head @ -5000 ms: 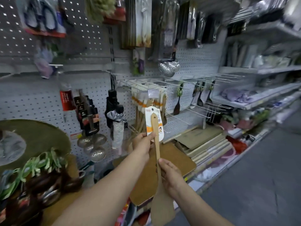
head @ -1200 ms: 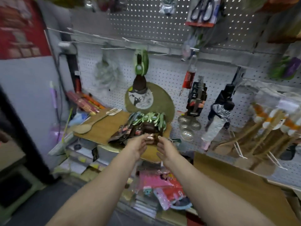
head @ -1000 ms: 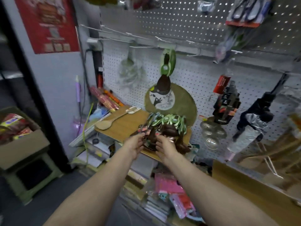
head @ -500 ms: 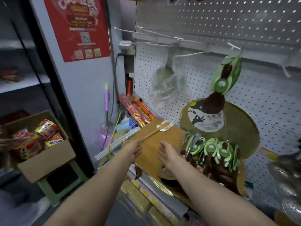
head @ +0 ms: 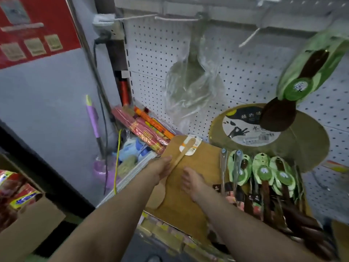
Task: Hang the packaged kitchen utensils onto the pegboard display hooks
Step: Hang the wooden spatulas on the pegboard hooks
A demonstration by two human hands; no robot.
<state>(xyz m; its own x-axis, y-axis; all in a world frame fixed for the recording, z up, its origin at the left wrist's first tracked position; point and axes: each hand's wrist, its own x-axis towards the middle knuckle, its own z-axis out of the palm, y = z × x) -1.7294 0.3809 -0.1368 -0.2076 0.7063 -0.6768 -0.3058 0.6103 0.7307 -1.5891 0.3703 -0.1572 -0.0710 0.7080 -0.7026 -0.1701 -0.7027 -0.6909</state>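
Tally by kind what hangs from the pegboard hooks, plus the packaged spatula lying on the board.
Clear plastic bag, hanging: 1
Green-carded utensil, hanging: 1
Wooden spatula, lying: 1
Total: 3

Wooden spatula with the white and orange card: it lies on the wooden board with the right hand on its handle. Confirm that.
Wrong hand. In the head view the left hand touches the handle of the wooden spatula on the wooden board; the right hand rests on the board beside it.
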